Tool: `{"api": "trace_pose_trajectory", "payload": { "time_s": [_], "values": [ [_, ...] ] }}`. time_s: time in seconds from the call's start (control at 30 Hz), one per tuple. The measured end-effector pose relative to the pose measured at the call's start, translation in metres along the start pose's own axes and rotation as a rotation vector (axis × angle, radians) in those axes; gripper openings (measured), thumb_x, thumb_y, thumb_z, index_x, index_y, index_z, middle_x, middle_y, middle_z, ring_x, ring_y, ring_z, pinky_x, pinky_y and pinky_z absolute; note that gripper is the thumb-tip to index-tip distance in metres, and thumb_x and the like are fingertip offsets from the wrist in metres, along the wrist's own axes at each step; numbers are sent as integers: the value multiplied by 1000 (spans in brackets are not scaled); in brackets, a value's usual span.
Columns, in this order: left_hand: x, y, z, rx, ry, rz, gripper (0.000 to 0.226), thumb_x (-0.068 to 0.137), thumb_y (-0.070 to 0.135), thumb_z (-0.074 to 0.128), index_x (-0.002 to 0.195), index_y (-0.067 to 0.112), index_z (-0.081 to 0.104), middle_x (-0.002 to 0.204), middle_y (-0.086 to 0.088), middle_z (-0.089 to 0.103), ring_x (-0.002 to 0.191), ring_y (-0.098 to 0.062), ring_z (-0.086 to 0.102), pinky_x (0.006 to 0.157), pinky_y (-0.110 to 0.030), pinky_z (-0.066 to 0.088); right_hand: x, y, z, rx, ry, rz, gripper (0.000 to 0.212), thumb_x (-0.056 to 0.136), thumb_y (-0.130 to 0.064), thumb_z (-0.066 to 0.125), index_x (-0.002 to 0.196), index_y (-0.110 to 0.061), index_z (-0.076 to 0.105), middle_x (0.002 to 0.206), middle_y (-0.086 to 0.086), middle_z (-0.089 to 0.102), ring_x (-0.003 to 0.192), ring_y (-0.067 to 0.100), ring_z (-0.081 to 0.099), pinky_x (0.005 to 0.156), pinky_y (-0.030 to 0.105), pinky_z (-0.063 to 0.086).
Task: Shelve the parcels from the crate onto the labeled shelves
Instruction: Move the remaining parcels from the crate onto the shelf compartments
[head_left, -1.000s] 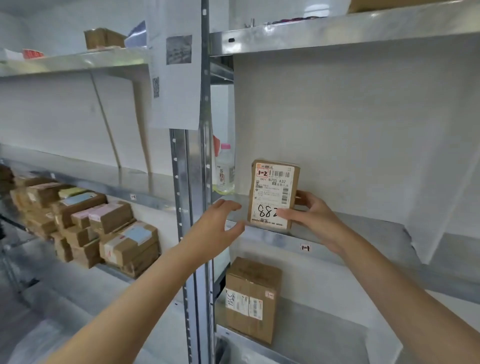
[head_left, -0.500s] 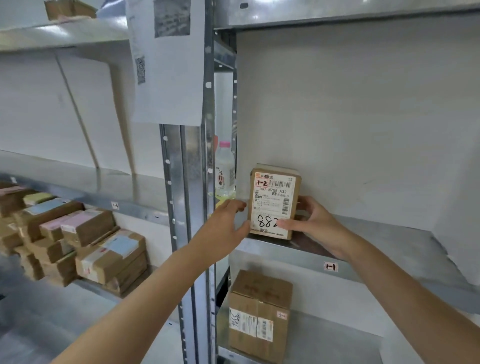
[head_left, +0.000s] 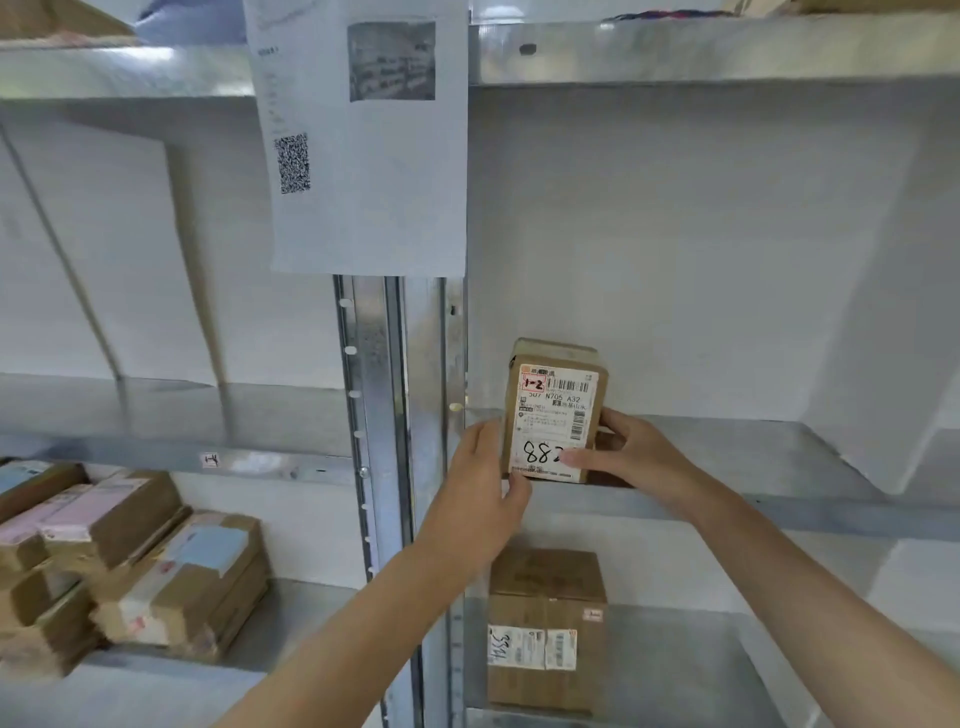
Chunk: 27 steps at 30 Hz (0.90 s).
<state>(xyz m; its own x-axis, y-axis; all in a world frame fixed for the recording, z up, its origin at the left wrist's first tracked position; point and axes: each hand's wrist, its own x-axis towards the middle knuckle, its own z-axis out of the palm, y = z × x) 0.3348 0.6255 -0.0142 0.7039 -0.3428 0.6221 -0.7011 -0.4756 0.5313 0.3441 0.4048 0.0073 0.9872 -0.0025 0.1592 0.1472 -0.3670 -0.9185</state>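
A small brown parcel (head_left: 553, 410) stands upright on the metal shelf (head_left: 779, 462) at its left end, next to the upright post. Its white label bears a red-boxed "1-2" and a handwritten "882". My right hand (head_left: 631, 457) grips the parcel's right side, with the thumb across the lower label. My left hand (head_left: 485, 488) holds the parcel's lower left edge, its thumb under the bottom corner. The crate is out of view.
A steel upright (head_left: 384, 415) with a taped paper sheet (head_left: 363, 140) divides the two bays. One brown box (head_left: 548, 629) sits on the shelf below. Several stacked parcels (head_left: 130, 561) fill the lower left shelf. A small shelf tag (head_left: 210, 460) marks the left bay's edge.
The parcel has gone from hovering at the shelf's edge to standing on it near the post. My left hand has closed in from the side and now holds its lower left edge.
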Motion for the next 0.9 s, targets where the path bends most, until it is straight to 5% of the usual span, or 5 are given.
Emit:
{"api": "trace_pose_trajectory", "payload": {
  "time_s": [0.2,0.33,0.5,0.67,0.9],
  "values": [
    [-22,4,2,28,2,10,48,95,19,50,140,24,33,135,9,36,115,3,39,86,0,30,-33,-3,14,-28,116,7,61,79,-21,82,133,-30,56,137,-12,58,132,10,51,111,33,42],
    [-23,20,6,136,-13,84,46,94,22,52,137,16,37,135,0,42,121,-12,45,90,-14,39,-65,0,12,-188,219,68,75,81,-32,80,146,-24,44,144,-9,46,131,8,45,107,28,38],
    [-17,52,18,172,-43,151,43,95,26,50,136,15,41,133,-2,47,120,-16,45,96,-24,43,-94,-2,-14,-316,260,58,65,84,-38,76,141,-28,46,134,-18,48,122,0,43,103,22,35],
    [-16,101,64,231,-197,262,40,93,30,50,129,14,47,126,-1,48,119,-17,42,95,-25,35,-144,19,-53,-372,305,49,54,89,-32,72,138,-23,51,131,-13,53,124,3,48,98,13,30],
    [-18,196,170,268,-356,310,49,94,39,48,134,11,46,133,-6,50,125,-22,42,103,-26,30,-252,61,-156,-520,343,185,65,91,-40,67,148,-23,40,147,-11,43,130,4,41,101,14,27]
  ]
}}
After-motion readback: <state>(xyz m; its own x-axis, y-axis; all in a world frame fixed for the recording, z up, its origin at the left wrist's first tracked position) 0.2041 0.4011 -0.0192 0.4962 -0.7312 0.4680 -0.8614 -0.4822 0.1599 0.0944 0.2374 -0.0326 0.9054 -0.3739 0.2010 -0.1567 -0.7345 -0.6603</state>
